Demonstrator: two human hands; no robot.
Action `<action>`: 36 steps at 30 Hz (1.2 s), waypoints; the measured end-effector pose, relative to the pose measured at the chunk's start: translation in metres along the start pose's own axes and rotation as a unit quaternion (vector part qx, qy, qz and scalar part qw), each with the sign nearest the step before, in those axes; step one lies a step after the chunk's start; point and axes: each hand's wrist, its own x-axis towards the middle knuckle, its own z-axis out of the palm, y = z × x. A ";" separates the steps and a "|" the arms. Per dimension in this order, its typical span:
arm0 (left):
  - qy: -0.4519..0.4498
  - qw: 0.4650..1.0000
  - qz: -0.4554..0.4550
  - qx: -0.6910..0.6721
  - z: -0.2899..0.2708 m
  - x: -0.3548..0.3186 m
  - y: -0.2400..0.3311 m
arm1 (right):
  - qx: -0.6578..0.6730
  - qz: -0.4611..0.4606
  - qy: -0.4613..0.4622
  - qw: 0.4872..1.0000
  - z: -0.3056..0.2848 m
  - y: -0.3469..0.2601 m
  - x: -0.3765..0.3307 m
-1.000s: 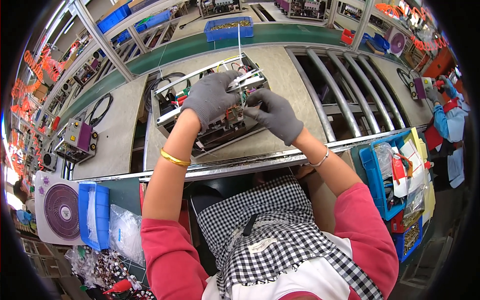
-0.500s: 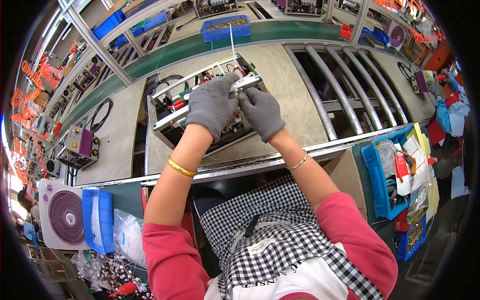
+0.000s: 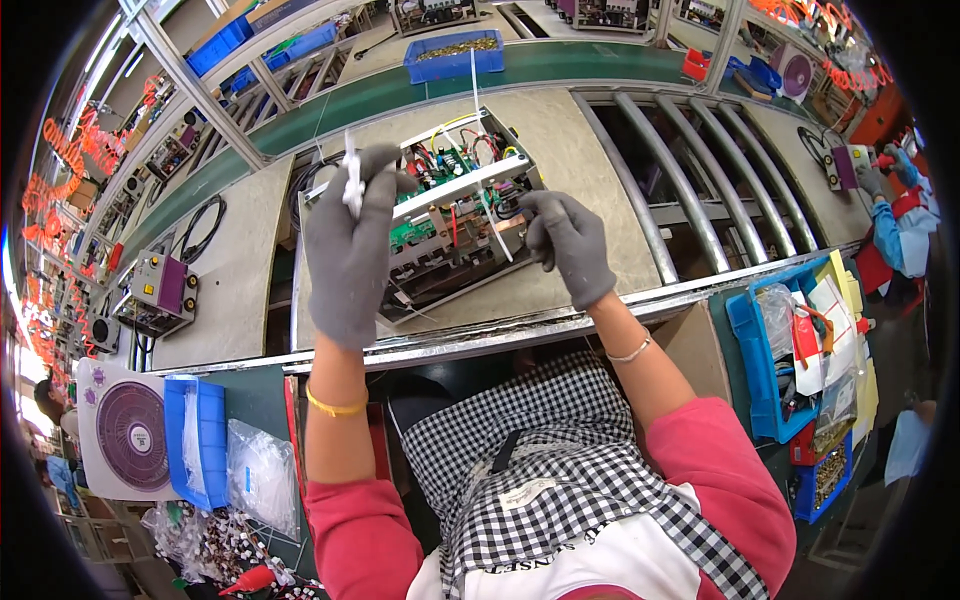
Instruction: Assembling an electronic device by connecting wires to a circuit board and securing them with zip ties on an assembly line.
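A metal-framed electronic unit (image 3: 455, 185) with green circuit boards and coloured wires stands uncovered on the bench before me. My left hand (image 3: 352, 250), in a grey glove, is raised over its left end. Between thumb and fingers it grips slim white cable ties (image 3: 353, 180), partly hidden and blurred. To the right of the unit is my gloved right hand (image 3: 570, 240), its fingers curled in; whether anything is in them is hidden. A loose white strip, like a cable tie (image 3: 497, 228), hangs across the unit's near side, and another white strip (image 3: 474, 85) sticks up behind.
Metal rollers (image 3: 690, 180) lie right of the unit. A purple-and-grey machine (image 3: 160, 290) sits at left. Nearer are a fan (image 3: 135, 435), a blue tray (image 3: 205, 440) and a clear bag (image 3: 262, 475). A blue tool bin (image 3: 755, 370) stands at right. Another person's gloved hand (image 3: 872, 182) works far right.
Both hands have come away from the unit's top. The left moved left and lifted with the white ties; the right moved right and nearer. The white strip across the near side now shows.
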 end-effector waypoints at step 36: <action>-0.020 0.987 -0.056 -0.152 0.011 -0.053 -0.044 | -0.116 -0.031 -0.143 0.982 0.025 0.021 -0.043</action>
